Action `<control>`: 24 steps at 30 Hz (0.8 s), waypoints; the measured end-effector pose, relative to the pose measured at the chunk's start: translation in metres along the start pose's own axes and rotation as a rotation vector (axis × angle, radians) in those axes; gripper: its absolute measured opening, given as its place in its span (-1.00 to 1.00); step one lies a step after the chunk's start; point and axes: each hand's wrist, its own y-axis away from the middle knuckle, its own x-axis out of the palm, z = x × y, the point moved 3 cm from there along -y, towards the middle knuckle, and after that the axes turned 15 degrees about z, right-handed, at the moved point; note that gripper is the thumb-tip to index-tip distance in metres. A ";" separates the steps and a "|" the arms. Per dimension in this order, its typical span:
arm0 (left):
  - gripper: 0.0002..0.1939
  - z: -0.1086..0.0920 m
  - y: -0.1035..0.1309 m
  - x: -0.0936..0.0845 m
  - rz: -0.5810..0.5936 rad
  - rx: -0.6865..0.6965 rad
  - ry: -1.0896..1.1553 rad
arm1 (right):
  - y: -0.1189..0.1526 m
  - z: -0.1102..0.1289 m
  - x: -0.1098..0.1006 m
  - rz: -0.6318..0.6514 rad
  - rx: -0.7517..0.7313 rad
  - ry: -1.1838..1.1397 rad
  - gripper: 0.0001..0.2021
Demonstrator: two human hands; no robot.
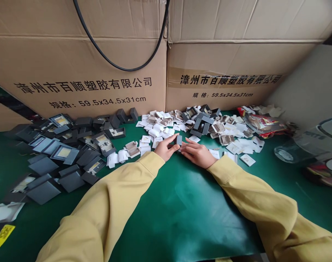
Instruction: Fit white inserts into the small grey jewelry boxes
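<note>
A small dark grey box (178,140) is held upright between my two hands at the middle of the green table (179,203). My left hand (166,147) grips its left side, thumb in front and forefinger behind. My right hand (197,153) touches the lower right of the box with its fingertips; what lies under those fingers is too small to tell. Just behind my hands lie white paper pieces and cards (157,131). Several dark boxes (201,123), some open, sit on the pile behind and to the right.
Many grey boxes (69,178) are heaped on the left, some open. Large cartons (100,62) stand along the back, with a black cable (122,68) hanging before them. At the right are a red plastic bag (267,125) and a clear container (305,145).
</note>
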 end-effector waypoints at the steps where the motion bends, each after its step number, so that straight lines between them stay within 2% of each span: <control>1: -0.33 0.000 0.000 0.000 0.000 0.000 -0.001 | 0.000 0.001 0.000 0.005 0.008 -0.006 -0.86; 10: -0.30 -0.007 0.001 0.001 0.018 -0.009 -0.018 | 0.005 0.004 0.005 0.070 0.023 0.073 -0.79; 14: -0.28 -0.009 0.000 -0.001 0.037 -0.041 0.004 | 0.006 0.001 0.001 -0.013 0.119 -0.035 -0.77; 21: -0.34 -0.013 0.001 0.000 0.105 -0.027 -0.012 | 0.001 0.004 -0.002 -0.087 0.096 -0.074 -0.80; 24: -0.34 -0.016 0.002 0.001 0.135 -0.025 -0.030 | 0.002 -0.002 0.000 -0.198 0.177 -0.190 -0.86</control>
